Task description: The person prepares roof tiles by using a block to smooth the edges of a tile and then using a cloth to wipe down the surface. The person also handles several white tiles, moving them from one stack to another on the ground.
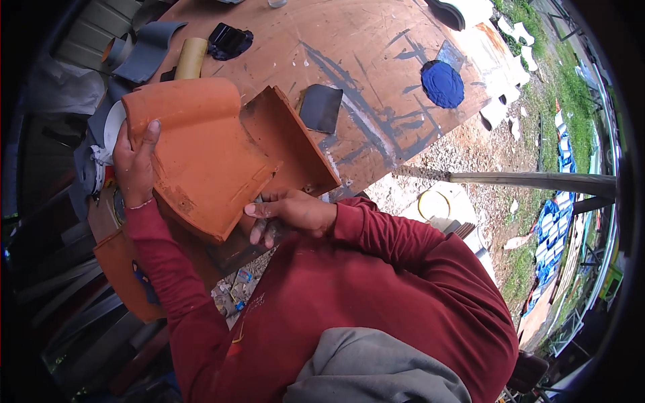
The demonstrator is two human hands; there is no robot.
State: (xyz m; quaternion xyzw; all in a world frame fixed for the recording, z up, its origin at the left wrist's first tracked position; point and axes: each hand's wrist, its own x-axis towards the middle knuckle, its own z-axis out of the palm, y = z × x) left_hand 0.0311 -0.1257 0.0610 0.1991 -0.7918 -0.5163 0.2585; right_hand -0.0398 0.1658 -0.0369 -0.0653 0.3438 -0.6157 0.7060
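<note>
An orange clay roof tile [198, 151] with a curved roll along its far edge is tilted up in front of me. My left hand [138, 161] grips its left edge, thumb on the upper face and fingers behind. At the near right corner, my right hand [289, 211] is closed on the edge, with the thumb at the rim and the other fingers lower and partly hidden. Behind it, a second orange roof tile [292, 138] with a raised side lies on the table, partly covered by the held one.
The brown wooden table [376, 87] is streaked with grey paint. On it are a dark square sheet [321, 107], a blue round lump [442, 84], a tan cylinder [191, 57] and a black object [228, 40]. Another orange tile [127, 275] stands at the lower left. A post [531, 180] crosses the right side.
</note>
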